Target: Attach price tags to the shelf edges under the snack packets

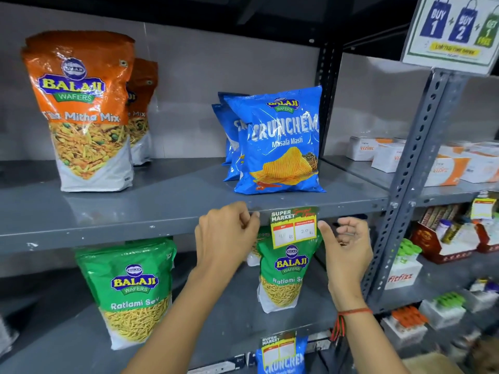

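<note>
A yellow and green price tag (pixel 294 228) hangs on the front edge of the upper grey shelf (pixel 108 233), right under the blue Crunchem packets (pixel 280 141). My left hand (pixel 226 233) is just left of the tag with its fingers curled shut against the shelf edge, holding nothing that I can see. On the tag's right, my right hand (pixel 345 238) has its thumb close to the tag's edge and its fingers loosely bent and empty. A second price tag (pixel 278 349) hangs on the lower shelf edge.
Orange Mitha Mix packets (pixel 81 112) stand at the upper left. Green Ratlami Sev packets (pixel 132 290) sit on the shelf below. A perforated upright post (pixel 410 168) divides off the right bay, which holds white boxes (pixel 445 166). An offer sign (pixel 453 31) hangs at the top right.
</note>
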The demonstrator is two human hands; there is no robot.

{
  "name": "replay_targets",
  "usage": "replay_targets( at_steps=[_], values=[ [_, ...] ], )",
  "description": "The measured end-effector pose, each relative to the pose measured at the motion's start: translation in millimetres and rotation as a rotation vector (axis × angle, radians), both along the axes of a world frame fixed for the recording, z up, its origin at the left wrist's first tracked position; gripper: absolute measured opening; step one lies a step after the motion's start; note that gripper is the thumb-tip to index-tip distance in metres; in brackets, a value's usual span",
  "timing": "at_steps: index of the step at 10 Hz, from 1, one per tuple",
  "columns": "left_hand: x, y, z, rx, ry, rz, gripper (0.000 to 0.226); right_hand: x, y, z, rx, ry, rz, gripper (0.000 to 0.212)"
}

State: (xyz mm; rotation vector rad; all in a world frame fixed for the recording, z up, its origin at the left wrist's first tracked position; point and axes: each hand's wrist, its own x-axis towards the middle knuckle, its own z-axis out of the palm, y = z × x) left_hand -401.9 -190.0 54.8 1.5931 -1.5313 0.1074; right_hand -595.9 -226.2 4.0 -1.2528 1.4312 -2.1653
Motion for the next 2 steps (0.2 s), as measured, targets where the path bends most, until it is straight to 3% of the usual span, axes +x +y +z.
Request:
replay_targets(
  at_steps=[1, 2],
  values=[
    [20.1, 22.1, 4.0, -0.119, 0.063, -0.043, 0.038, 22.8, 23.6, 6.6, -0.087, 0.044, 0.029, 0.022],
    [44.0, 39.0, 8.1, -0.264, 0.098, -0.137, 0.023, 63.6, 55.0, 26.0, -0.133, 0.219, 0.077, 0.008]
  ],
)
